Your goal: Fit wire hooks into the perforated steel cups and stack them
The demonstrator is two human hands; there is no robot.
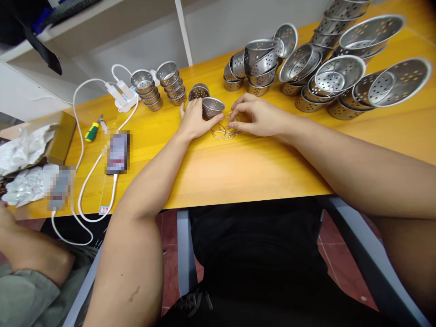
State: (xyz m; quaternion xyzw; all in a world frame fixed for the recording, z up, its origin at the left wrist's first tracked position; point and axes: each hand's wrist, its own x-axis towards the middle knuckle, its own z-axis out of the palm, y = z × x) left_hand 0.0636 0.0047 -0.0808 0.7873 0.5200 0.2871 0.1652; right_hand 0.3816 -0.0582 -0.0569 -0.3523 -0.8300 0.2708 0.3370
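Observation:
My left hand [195,119] is closed on the side of a small perforated metal cup [213,108], its thumb lying along the cup's lower front. The cup is tilted, mouth up. A second perforated cup [199,91] lies just behind that hand. In front of the held cup, thin round metal wire rings [225,135] rest on the yellow table [238,172]. My right hand [254,117] is curled at their right side, thumb and fingertips on the wire. Its lower fingers are partly hidden.
Stacked perforated cups [262,63] stand behind my right hand, with more stacks [340,79] further right. Two smaller stacks [168,77] are at back left. Left are a power strip [124,97], white cables, a screwdriver [91,131], a phone [117,152] and another person's arm [37,250].

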